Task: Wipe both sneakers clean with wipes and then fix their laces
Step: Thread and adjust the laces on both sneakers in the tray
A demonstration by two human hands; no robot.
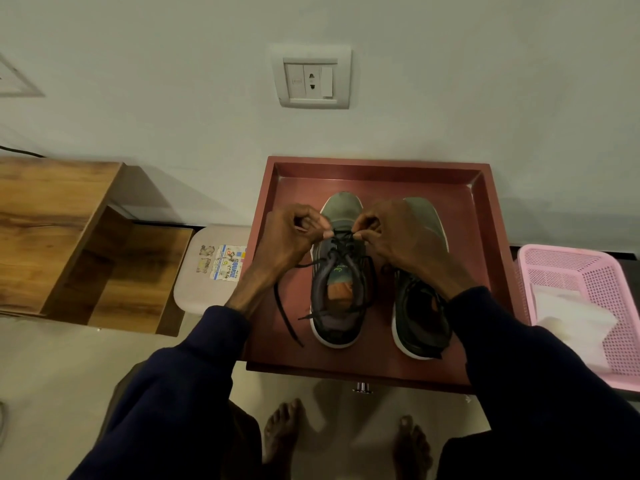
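Laces (341, 244) atop the left-side sneaker (341, 211) are pinched by left hand (287, 237) and right hand (405, 237).

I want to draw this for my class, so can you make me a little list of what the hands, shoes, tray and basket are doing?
Left hand: pinching the black lace
Right hand: pinching the same lace
Shoe being laced: the left one, lace end trailing loose
Other shoe: beside it, to the right
Tray: red, holds both shoes
Basket: pink, right of the tray, white wipes inside
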